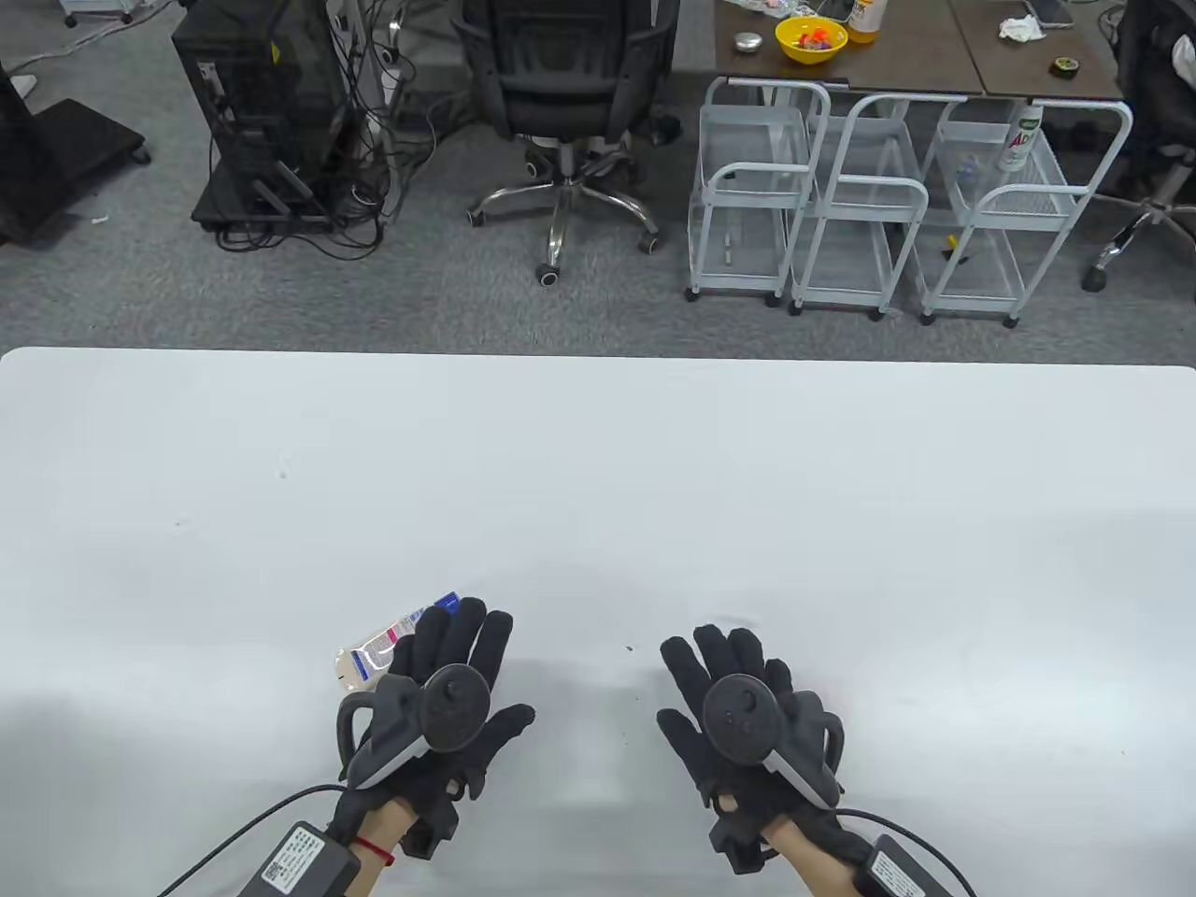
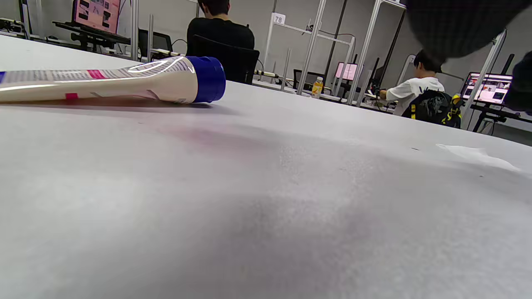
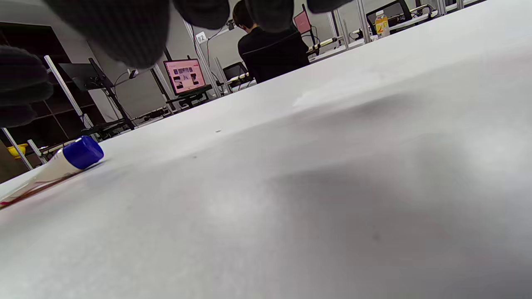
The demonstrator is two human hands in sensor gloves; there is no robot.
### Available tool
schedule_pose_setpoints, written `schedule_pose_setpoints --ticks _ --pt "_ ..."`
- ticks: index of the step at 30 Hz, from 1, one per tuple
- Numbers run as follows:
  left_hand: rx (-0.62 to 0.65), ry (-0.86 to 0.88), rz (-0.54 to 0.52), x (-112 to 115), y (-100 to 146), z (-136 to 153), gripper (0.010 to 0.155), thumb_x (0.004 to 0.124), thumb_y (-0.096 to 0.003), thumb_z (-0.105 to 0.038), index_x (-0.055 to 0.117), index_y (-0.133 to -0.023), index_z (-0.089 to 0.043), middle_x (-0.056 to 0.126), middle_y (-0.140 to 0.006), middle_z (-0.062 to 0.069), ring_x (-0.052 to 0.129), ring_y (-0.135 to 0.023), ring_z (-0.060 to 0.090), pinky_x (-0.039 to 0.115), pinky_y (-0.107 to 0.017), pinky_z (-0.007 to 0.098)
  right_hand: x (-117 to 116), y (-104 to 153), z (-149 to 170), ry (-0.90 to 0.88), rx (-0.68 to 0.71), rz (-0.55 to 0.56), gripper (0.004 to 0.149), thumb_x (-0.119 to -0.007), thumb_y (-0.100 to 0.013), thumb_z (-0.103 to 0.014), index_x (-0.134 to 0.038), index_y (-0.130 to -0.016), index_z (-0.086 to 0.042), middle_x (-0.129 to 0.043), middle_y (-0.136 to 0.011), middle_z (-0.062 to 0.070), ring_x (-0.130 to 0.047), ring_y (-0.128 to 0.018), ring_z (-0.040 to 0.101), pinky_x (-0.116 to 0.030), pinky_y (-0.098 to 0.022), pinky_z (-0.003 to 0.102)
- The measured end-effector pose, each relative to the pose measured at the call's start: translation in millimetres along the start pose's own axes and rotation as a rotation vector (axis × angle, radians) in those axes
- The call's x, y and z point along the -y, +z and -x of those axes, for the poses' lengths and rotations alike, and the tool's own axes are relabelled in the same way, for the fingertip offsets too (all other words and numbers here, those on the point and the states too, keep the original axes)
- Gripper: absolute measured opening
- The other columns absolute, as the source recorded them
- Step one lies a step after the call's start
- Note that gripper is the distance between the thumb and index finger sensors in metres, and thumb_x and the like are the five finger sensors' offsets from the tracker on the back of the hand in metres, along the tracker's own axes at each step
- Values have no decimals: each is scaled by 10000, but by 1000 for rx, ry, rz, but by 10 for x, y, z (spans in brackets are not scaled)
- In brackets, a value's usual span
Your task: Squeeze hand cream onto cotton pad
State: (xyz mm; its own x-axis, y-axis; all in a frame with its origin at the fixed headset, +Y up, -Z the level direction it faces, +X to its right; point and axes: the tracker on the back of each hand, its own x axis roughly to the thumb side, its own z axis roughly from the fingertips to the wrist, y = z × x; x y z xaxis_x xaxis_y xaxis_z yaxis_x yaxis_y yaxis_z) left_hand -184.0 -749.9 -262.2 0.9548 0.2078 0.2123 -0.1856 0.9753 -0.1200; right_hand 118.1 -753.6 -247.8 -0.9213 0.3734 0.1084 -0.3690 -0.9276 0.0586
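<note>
The hand cream tube (image 1: 381,650), cream-coloured with a blue cap, lies on its side on the white table (image 1: 598,486), just left of my left hand (image 1: 458,645). In the left wrist view the tube (image 2: 124,83) lies free, untouched. My left hand is open with fingers spread, hovering beside the tube. My right hand (image 1: 724,659) is open and empty, palm down over the table. A thin white pad (image 2: 478,154) lies flat on the table to the right; it also shows faintly in the right wrist view (image 3: 332,93). I cannot make it out in the table view.
Beyond the table's far edge stand an office chair (image 1: 561,103), a computer tower with cables (image 1: 266,112) and white wire carts (image 1: 869,206). The tube also shows at the left of the right wrist view (image 3: 66,160).
</note>
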Motion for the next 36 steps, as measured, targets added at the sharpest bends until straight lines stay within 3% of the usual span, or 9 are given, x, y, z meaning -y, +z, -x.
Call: schedule_pose_setpoints --ticks 12,20,26,30,36 --pt "-18 -16 -25 -77 23 -8 894 651 -391 -695 214 -1099 -367 189 -1235 31 310 -1102 459 332 -738 634 9 5 48 -2 -5 -23 707 -780 -428 -503 -516 -1070 -365 -445 -1152 59 -379 -1110 463 -375 -724 688" --pt "-164 32 -82 -274 -8 334 904 678 -391 -683 227 -1103 -355 185 -1234 48 308 -1098 472 328 -733 641 72 -4 123 -14 -24 3 709 -782 -428 -498 -516 -1071 -359 -448 -1151 63 -390 -1105 472 -376 -724 688" --pt "-378 74 32 -207 -100 781 899 728 -399 -632 270 -1105 -315 259 -1233 71 381 -1100 459 376 -737 628 65 -7 107 -9 -2 -6 707 -784 -429 -497 -520 -1070 -358 -451 -1150 63 -399 -1104 473 -376 -724 689" --pt "-412 48 133 -89 -168 895 892 746 -401 -610 299 -1103 -289 343 -1229 56 457 -1097 428 419 -743 604 56 -4 94 -13 8 -18 705 -784 -429 -495 -523 -1069 -358 -450 -1151 63 -403 -1102 476 -375 -724 690" --pt "-435 27 178 16 -242 941 812 749 -427 -514 343 -1094 -289 440 -1215 39 522 -1088 402 445 -747 587 52 1 89 -18 10 -23 703 -784 -430 -494 -529 -1069 -353 -444 -1152 63 -398 -1103 476 -374 -724 690"
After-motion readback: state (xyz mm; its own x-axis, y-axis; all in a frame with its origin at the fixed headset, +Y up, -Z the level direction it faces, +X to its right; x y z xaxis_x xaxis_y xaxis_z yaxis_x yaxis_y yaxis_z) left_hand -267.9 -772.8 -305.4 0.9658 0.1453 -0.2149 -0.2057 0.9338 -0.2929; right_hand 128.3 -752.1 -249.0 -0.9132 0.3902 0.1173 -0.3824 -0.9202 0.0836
